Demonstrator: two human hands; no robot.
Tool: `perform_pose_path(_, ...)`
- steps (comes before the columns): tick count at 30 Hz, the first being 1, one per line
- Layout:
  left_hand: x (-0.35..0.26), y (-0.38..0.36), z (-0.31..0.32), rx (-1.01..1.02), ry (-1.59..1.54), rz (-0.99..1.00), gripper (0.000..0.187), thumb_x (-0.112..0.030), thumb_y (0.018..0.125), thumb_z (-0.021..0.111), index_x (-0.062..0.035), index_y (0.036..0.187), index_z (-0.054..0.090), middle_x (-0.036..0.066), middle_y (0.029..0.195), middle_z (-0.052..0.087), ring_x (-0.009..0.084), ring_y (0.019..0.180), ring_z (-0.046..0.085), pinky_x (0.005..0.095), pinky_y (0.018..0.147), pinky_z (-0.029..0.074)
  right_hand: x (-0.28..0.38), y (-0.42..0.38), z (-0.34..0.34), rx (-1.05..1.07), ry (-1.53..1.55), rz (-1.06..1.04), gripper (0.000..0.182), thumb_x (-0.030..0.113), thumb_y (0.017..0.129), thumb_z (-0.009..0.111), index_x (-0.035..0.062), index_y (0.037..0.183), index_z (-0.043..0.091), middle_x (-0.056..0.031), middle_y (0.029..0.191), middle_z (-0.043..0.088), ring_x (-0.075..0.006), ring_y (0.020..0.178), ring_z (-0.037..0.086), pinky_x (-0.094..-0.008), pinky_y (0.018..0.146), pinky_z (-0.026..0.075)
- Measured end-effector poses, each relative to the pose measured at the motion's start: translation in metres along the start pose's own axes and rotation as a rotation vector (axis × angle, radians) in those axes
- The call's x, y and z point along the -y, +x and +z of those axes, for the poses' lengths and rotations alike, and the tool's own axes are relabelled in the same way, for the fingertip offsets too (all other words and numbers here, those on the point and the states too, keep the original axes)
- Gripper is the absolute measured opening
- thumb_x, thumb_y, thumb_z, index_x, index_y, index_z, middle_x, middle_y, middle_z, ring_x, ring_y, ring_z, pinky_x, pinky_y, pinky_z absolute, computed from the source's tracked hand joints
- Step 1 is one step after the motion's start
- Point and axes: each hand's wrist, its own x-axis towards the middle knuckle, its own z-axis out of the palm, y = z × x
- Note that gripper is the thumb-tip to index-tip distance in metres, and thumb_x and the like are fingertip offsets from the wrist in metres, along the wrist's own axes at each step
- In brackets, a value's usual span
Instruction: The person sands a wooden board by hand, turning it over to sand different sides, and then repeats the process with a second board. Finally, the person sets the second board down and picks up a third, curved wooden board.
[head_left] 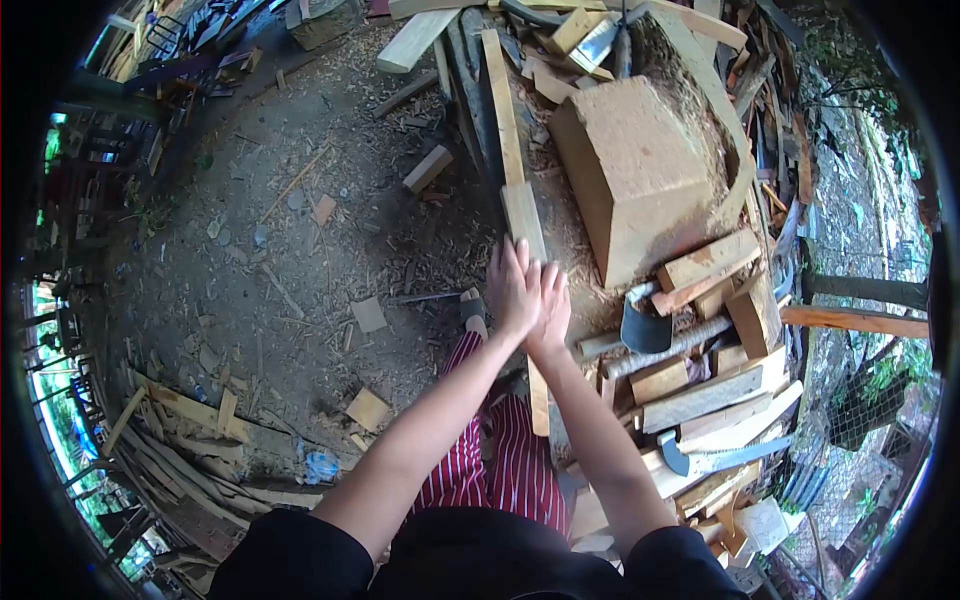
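Note:
A long narrow wooden strip (503,110) runs away from me, its near end coming out below my wrists by my knees. On top of it lies a short, greyish rectangular wooden block (522,212). My left hand (511,290) and my right hand (548,308) are together at the near end of this block, side by side and touching. Their fingers are closed about it, pointing forward; the undersides of both hands are hidden. To the right stands a big block with a flat top and sloping sides (635,140).
Close on my right are an adze-like blade (646,325), stacked wood offcuts (700,395) and a handsaw (735,456). Wood chips and scraps lie over the dirt floor (300,200) at left. A wire fence (875,400) stands far right.

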Motion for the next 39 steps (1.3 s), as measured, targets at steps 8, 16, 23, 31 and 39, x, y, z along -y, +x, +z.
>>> perform_pose_path(8,-0.016,0.207,-0.007,-0.066,0.164,0.076,0.064,-0.039,0.092,0.049,0.0021,0.14,0.036,0.022,0.149,0.031,0.0383,0.14,0.021,0.0463,0.115,0.017,0.01,0.197,0.014,-0.108,-0.006,-0.017,0.059,0.022,0.083,0.055,0.0142,0.139,0.036,-0.0137,0.105,0.05,-0.0279,0.096,0.054,-0.0343,0.067,0.052)
perform_pose_path(16,-0.04,0.357,-0.021,-0.054,0.162,0.07,0.061,-0.039,0.089,0.051,-0.0013,0.137,0.043,0.021,0.152,0.026,0.0379,0.142,0.018,0.0445,0.116,0.013,0.015,0.343,0.037,-0.212,-0.032,-0.07,0.057,0.026,0.085,0.055,0.0181,0.138,0.035,-0.0153,0.109,0.05,-0.0313,0.1,0.051,-0.0389,0.072,0.049)
perform_pose_path(23,-0.029,0.434,0.007,-0.141,0.344,0.323,0.029,-0.032,0.09,0.044,-0.0081,0.105,0.053,0.02,0.112,0.056,0.0349,0.112,0.049,0.0491,0.101,0.031,0.012,0.393,0.031,-0.084,-0.053,0.031,0.045,0.02,0.084,0.053,0.0083,0.127,0.047,-0.0175,0.12,0.048,-0.0325,0.111,0.046,-0.0405,0.089,0.044)
perform_pose_path(31,-0.035,0.262,-0.029,0.158,0.099,-0.011,0.057,-0.041,0.092,0.045,-0.0085,0.138,0.036,0.012,0.15,0.032,0.0376,0.14,0.023,0.0596,0.111,0.017,0.014,0.246,0.036,-0.204,0.159,0.039,0.046,0.025,0.082,0.057,0.0075,0.125,0.048,-0.0169,0.112,0.05,-0.0319,0.107,0.05,-0.0391,0.08,0.05)
perform_pose_path(39,0.01,0.022,-0.007,0.061,0.036,0.039,0.065,-0.037,0.095,0.046,0.0,0.145,0.025,0.023,0.143,0.038,0.0401,0.135,0.029,0.0525,0.111,0.021,0.011,0.015,0.0,0.006,0.072,0.061,0.048,0.021,0.079,0.057,0.0041,0.122,0.047,-0.0161,0.109,0.05,-0.0295,0.101,0.05,-0.0373,0.08,0.046)
